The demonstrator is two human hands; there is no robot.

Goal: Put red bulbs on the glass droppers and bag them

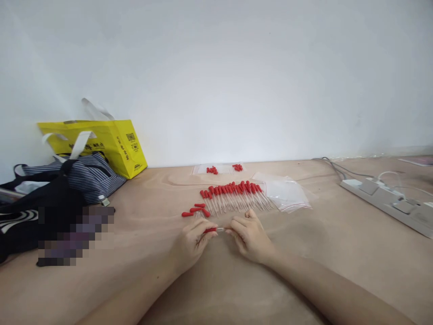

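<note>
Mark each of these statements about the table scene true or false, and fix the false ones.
1. Both hands hold one red-capped dropper between them. True: the left hand and right hand pinch the dropper at its two ends.
2. The row of finished droppers lies nearer the person than the hands. False: the row of droppers lies beyond the hands, toward the wall.
3. The yellow bag stands at the right end of the table. False: the yellow bag stands at the left, against the wall.
4. A white power strip lies on the right. True: the power strip lies there with cables.
5. Loose red caps lie left of the row. True: red caps.
</note>
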